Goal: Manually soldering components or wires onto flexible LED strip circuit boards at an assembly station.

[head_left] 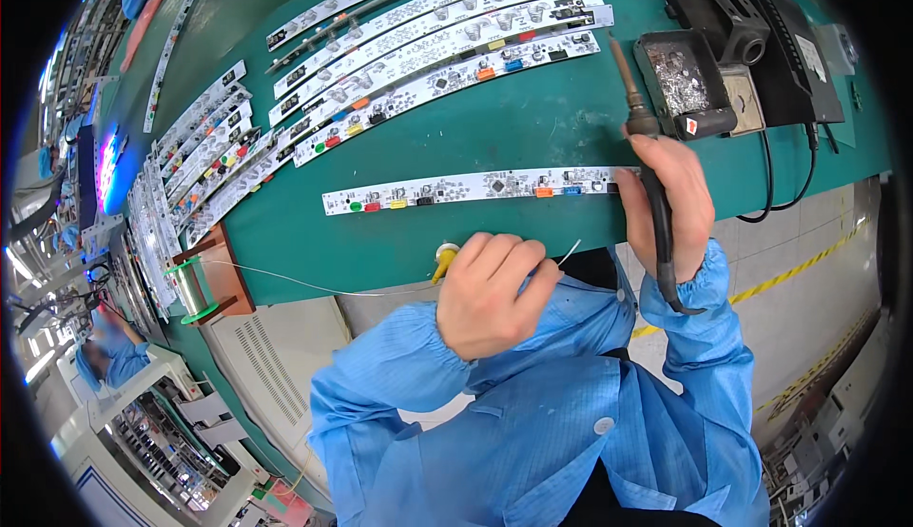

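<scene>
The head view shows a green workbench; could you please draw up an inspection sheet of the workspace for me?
Surface: green top, a long circuit board lying near its front edge.
Job's things: soldering iron, tip pointing away from the person; thin wire running from a spool at left.
Clutter: more long boards in rows behind and at left; dark tray with silvery scraps at right.
Hands: left closed on the wire, a small yellow piece beside it; right grips the iron.
Cables: black cable hanging from a black box past the bench edge.
Surroundings: tiled floor, yellow line; another person in blue, far left.
</scene>
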`<action>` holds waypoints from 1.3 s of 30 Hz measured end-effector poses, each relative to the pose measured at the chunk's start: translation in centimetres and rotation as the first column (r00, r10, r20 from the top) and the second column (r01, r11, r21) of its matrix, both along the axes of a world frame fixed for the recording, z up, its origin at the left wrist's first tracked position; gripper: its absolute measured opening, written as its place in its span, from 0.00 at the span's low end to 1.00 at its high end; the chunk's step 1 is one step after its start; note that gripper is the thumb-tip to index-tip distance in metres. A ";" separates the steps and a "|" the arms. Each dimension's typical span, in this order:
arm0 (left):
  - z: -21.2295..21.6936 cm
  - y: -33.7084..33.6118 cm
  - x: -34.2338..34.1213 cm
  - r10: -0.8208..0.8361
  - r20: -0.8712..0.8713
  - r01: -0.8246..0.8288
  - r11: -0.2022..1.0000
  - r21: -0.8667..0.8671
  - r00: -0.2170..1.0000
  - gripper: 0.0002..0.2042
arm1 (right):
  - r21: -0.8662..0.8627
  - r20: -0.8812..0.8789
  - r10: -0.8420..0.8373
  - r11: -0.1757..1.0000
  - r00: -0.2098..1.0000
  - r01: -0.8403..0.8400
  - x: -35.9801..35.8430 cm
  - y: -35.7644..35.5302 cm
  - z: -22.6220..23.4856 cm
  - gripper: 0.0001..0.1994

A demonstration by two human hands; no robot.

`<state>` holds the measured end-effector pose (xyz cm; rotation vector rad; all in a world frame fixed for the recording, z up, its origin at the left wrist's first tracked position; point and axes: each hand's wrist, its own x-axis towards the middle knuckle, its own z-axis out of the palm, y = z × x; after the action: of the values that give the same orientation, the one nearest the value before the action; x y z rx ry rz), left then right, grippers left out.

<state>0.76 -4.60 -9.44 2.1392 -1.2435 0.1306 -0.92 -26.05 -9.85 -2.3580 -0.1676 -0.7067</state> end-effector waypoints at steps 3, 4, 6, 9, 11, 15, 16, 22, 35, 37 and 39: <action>0.6 -0.8 -1.2 0.090 -0.090 -0.105 0.977 -0.184 0.992 0.13 | 0.225 0.057 0.081 0.970 0.995 -0.092 -1.4 -0.5 0.8 0.28; 1.2 -1.3 -1.7 0.098 -0.213 -0.154 0.951 -0.267 0.972 0.13 | 0.480 0.018 0.163 0.864 0.986 -0.152 -2.4 -0.2 1.1 0.27; 2.0 -2.4 -2.0 0.065 -0.360 -0.200 0.915 -0.351 0.931 0.11 | 0.818 -0.082 0.295 0.565 0.952 -0.105 -4.6 0.9 2.0 0.24; 1.2 -3.7 -1.7 0.020 -0.349 -0.176 0.890 -0.421 0.937 0.12 | 0.761 -0.015 0.359 0.610 0.933 -0.222 -5.0 0.7 1.3 0.26; 1.1 -3.9 -1.5 0.023 -0.325 -0.169 0.887 -0.430 0.946 0.12 | 0.703 -0.090 0.320 0.691 0.943 -0.168 -4.7 0.1 1.6 0.28; 1.0 -3.8 -0.2 0.149 -0.318 -0.267 0.891 -0.368 0.936 0.10 | 0.645 -0.043 0.119 0.762 0.992 -0.064 -3.2 -2.8 1.5 0.20; 0.8 -3.9 0.5 0.200 -0.329 -0.318 0.877 -0.360 0.923 0.09 | 0.693 -0.050 0.084 0.721 0.995 -0.026 -2.8 -3.4 1.9 0.18; -0.1 -4.8 1.1 0.249 -0.401 -0.384 0.872 -0.304 0.882 0.09 | 0.739 -0.308 0.269 0.672 0.913 0.051 -2.2 -6.2 3.7 0.10; -0.5 -5.1 1.0 0.251 -0.437 -0.405 0.861 -0.307 0.864 0.09 | 0.766 -0.423 0.301 0.623 0.855 0.159 -0.2 -6.9 3.1 0.12; -0.3 -5.1 1.0 0.252 -0.439 -0.405 0.864 -0.300 0.862 0.09 | 0.776 -0.423 0.309 0.610 0.852 0.164 0.0 -7.1 3.1 0.12; -0.3 -5.2 1.0 0.254 -0.441 -0.406 0.865 -0.294 0.861 0.09 | 0.800 -0.435 0.332 0.570 0.837 0.189 0.0 -7.3 3.3 0.10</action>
<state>1.75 -9.78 -9.75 1.8977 -0.5496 0.0794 -0.90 -33.37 -6.57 -1.4967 0.2781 0.0263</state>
